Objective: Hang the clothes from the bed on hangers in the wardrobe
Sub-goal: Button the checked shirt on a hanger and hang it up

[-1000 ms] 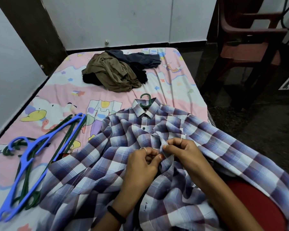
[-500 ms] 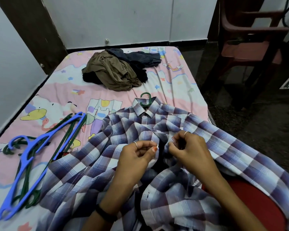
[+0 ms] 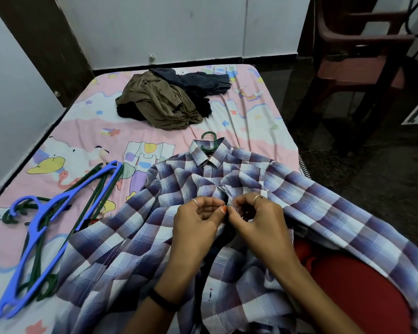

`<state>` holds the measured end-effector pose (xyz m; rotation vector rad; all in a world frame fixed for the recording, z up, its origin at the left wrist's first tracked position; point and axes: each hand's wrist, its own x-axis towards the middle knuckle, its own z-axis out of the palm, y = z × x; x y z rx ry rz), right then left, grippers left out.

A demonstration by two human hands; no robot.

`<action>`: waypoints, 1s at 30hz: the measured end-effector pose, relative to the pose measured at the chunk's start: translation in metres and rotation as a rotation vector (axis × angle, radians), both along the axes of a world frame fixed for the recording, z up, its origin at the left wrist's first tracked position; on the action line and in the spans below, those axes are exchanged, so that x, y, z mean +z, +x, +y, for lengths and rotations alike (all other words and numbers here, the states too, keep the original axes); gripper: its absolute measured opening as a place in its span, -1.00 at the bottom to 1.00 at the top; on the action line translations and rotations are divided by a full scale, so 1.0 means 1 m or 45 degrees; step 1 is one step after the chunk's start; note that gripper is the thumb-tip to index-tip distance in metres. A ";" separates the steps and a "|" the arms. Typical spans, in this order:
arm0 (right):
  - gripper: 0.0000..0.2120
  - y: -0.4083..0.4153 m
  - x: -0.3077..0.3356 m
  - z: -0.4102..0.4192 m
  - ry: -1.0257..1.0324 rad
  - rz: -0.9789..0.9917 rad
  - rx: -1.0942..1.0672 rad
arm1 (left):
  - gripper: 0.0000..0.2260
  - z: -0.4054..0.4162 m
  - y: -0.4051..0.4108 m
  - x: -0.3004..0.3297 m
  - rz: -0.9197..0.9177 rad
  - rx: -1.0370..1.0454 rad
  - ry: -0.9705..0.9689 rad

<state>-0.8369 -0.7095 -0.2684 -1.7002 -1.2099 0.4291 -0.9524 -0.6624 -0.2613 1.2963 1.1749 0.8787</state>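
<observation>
A blue and white checked shirt (image 3: 121,227) lies spread on the bed (image 3: 87,131), collar away from me. A green hanger hook (image 3: 209,141) sticks out of the collar; the rest of that hanger is hidden inside the shirt. My left hand (image 3: 198,220) and my right hand (image 3: 253,218) meet at the shirt's front opening below the collar, each pinching one edge of the placket. A heap of brown and dark clothes (image 3: 164,102) sits at the far end of the bed.
A blue hanger (image 3: 48,227) lies over several green hangers (image 3: 92,189) on the bed's left side. A white wall runs along the left. A dark red plastic chair (image 3: 362,59) stands on the dark floor to the right. Red fabric (image 3: 362,290) shows at lower right.
Both hands slid up the shirt front toward the collar. They parted briefly with the opening gaping, and now pinch the two front edges together again.
</observation>
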 end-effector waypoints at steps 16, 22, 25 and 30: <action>-0.80 0.000 -0.018 -0.003 0.025 0.856 0.105 | -0.89 0.001 0.004 -0.003 -0.106 0.077 -0.137; -0.88 -0.003 -0.023 -0.001 -0.030 0.780 0.081 | -0.92 -0.002 0.003 -0.008 -0.084 0.087 -0.160; -0.91 -0.003 -0.025 0.000 -0.078 0.723 0.120 | -0.91 -0.002 0.002 -0.008 -0.027 0.074 -0.147; -0.91 -0.004 -0.028 0.002 -0.128 0.565 0.085 | -0.88 -0.005 0.000 -0.004 0.095 0.047 -0.098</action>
